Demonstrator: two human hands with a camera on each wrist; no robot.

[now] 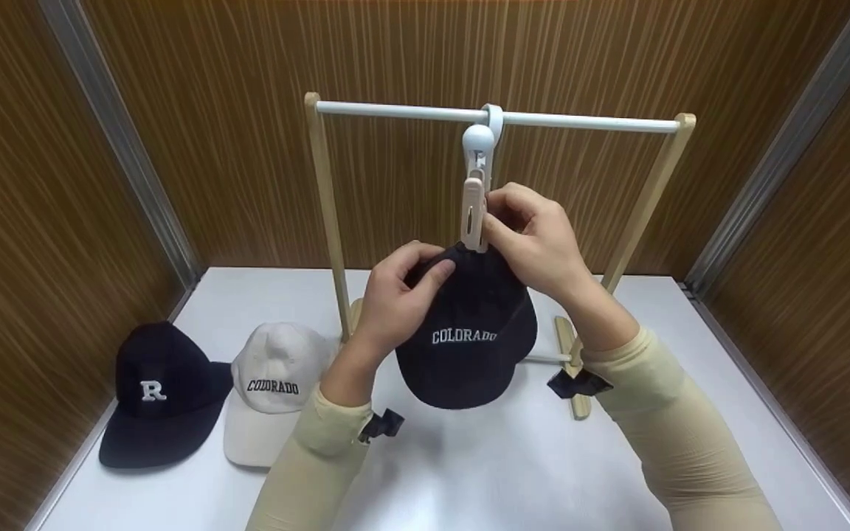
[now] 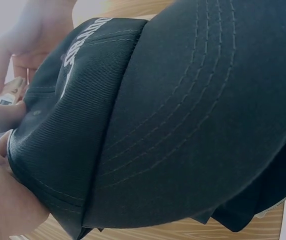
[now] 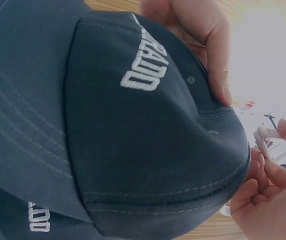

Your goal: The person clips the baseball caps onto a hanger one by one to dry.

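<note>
A dark cap (image 1: pixel 462 369) with white COLORADO lettering hangs brim down below a pale clip (image 1: pixel 473 214). My left hand (image 1: pixel 399 295) pinches the top of its crown, thumb in front. The right hand (image 1: pixel 536 236) grips the clip from the right, just above the cap. In the right wrist view, the dark cap (image 3: pixel 133 140) fills the middle, with the left hand (image 3: pixel 203 35) above and the right hand (image 3: pixel 273 200) beside the clip. Behind it, more dark fabric with white letters (image 3: pixel 39 217) shows, apparently another cap. How the clip's tip meets the crown is partly hidden.
A white hook (image 1: pixel 493 122) carries the clip on a white rail (image 1: pixel 595 122) with wooden legs (image 1: pixel 329 221). On the white table (image 1: pixel 454 472), a dark cap with an R (image 1: pixel 163 398) and a white cap (image 1: pixel 277 376) lie at left. Wood-patterned walls (image 1: pixel 211 147) enclose the space.
</note>
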